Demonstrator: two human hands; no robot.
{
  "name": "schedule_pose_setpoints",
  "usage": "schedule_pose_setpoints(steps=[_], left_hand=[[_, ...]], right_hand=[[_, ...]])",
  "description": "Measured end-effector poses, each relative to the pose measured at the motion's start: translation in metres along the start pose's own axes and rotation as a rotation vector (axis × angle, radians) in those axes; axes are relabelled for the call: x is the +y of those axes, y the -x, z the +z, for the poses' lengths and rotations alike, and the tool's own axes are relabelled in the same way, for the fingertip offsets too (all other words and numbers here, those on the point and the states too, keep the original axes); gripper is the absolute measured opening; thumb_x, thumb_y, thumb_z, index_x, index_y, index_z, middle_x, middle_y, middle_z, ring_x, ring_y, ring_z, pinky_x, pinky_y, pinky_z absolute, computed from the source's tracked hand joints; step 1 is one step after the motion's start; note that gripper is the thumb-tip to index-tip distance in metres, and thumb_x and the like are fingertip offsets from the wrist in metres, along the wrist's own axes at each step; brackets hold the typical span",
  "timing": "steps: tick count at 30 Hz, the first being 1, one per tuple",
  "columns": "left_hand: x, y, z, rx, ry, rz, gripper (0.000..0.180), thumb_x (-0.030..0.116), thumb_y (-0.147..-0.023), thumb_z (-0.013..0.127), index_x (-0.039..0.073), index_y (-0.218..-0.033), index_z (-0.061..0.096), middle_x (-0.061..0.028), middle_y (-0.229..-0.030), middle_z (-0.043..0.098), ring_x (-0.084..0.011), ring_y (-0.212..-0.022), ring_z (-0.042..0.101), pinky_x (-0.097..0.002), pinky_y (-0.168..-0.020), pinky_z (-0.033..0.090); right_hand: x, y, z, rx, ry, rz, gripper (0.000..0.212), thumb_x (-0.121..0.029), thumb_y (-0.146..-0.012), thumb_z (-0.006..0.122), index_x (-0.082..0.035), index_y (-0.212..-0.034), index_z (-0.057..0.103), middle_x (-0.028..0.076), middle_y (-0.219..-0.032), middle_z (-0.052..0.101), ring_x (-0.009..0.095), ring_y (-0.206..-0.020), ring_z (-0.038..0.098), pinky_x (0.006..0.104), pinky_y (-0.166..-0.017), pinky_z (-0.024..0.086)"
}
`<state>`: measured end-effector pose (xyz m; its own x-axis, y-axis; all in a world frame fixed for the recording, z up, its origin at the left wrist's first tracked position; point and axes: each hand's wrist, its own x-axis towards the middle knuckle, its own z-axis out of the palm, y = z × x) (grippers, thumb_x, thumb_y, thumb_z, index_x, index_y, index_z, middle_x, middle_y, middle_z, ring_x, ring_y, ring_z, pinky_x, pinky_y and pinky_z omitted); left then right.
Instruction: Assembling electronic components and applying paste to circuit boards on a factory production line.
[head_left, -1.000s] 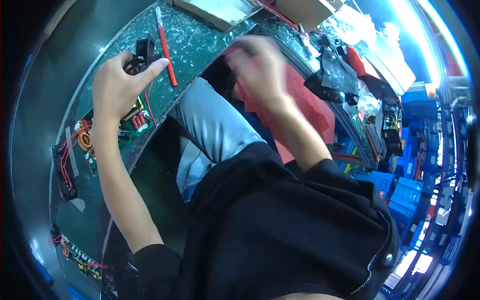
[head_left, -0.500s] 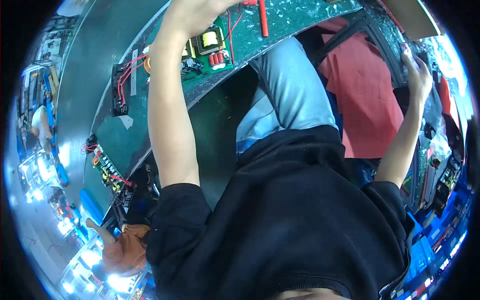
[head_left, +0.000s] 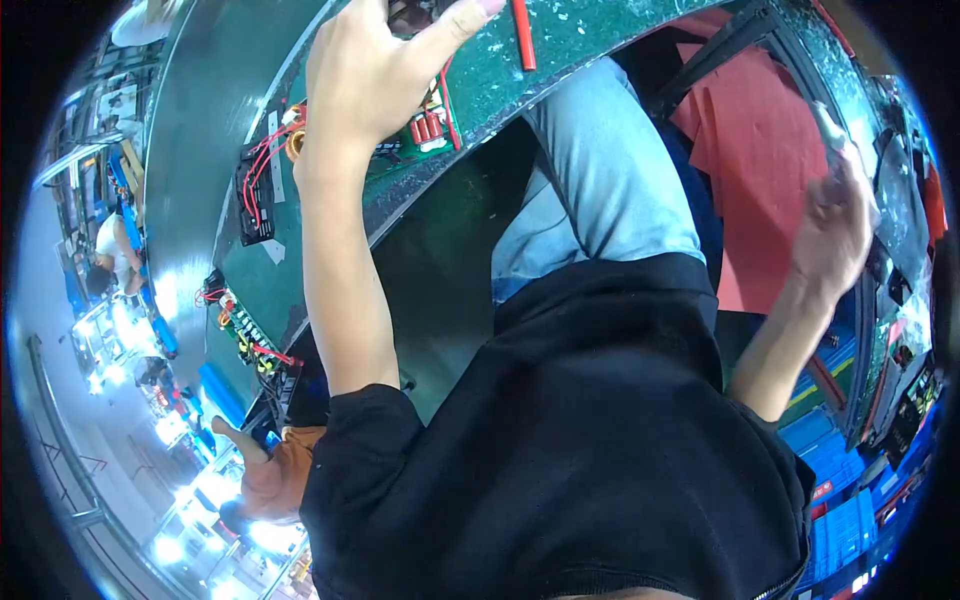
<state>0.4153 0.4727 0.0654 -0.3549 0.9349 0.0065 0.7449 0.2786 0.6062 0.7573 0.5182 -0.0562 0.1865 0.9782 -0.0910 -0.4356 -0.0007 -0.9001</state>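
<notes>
My left hand [head_left: 365,85] reaches over a green circuit board [head_left: 447,112] on the bench. Its thumb is stretched out to the right, apart from the other fingers, whose tips lie beyond the top edge. A dark part shows in the gap and cannot be made out. Red capacitors [head_left: 426,127] and a red wire show beside the wrist. A red stick [head_left: 524,35] lies to the right of that thumb. My right hand [head_left: 838,225], blurred and raised on the right, is closed around a small pale slender thing [head_left: 829,127] that points away from me.
The green bench [head_left: 610,25] curves across the top. A black box with red wires [head_left: 255,195] and another board [head_left: 240,330] lie at left. A red sheet [head_left: 755,170] hangs beside my knees [head_left: 610,160]. Blue crates [head_left: 840,530] stand at lower right. Another person [head_left: 285,470] is at lower left.
My right hand has come nearer to me, away from the far right bench edge, with the pale thing. My left hand has turned and now covers more of the board, its thumb stretched out.
</notes>
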Motion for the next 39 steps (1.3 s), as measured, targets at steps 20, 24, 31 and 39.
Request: schedule_pose_setpoints(steps=[20,24,31,39], left_hand=[[-0.024,0.006,0.002,-0.069,-0.225,0.160,0.070,0.054,-0.082,0.071,-0.006,-0.116,0.057,-0.0207,-0.102,0.063,-0.0338,-0.100,0.055,-0.0419,-0.090,0.043],[-0.032,0.009,0.000,-0.072,-0.267,0.229,0.071,0.053,-0.083,0.070,-0.007,-0.119,0.055,-0.0229,-0.106,0.063,-0.0368,-0.103,0.056,-0.0434,-0.092,0.043],[-0.046,0.005,0.002,-0.030,-0.182,0.249,0.064,0.054,-0.082,0.071,-0.004,-0.107,0.059,-0.0242,-0.101,0.065,-0.0399,-0.098,0.060,-0.0456,-0.085,0.046],[-0.064,0.004,0.022,0.156,-0.304,0.494,0.066,0.041,-0.077,0.078,-0.004,-0.120,0.054,-0.0239,-0.107,0.064,-0.0396,-0.103,0.061,-0.0451,-0.094,0.046]], right_hand=[[0.038,-0.023,0.018,-0.175,0.717,-0.690,0.027,-0.001,-0.082,0.075,-0.002,-0.108,0.072,0.007,-0.100,0.070,0.012,-0.089,0.064,0.0247,-0.080,0.051],[-0.010,-0.033,-0.002,-0.162,0.875,-0.826,0.020,-0.002,-0.080,0.077,0.000,-0.100,0.071,0.006,-0.093,0.070,0.013,-0.084,0.065,0.0263,-0.076,0.052],[-0.037,-0.036,-0.006,-0.011,-0.110,-0.141,0.017,-0.016,-0.096,0.061,-0.002,-0.105,0.062,0.003,-0.085,0.061,0.009,-0.061,0.056,0.0253,-0.059,0.050],[0.033,0.050,0.082,-0.315,-0.002,0.257,0.030,-0.019,-0.099,0.059,0.000,-0.121,0.056,0.013,-0.106,0.067,0.022,-0.092,0.069,0.0351,-0.083,0.059]])
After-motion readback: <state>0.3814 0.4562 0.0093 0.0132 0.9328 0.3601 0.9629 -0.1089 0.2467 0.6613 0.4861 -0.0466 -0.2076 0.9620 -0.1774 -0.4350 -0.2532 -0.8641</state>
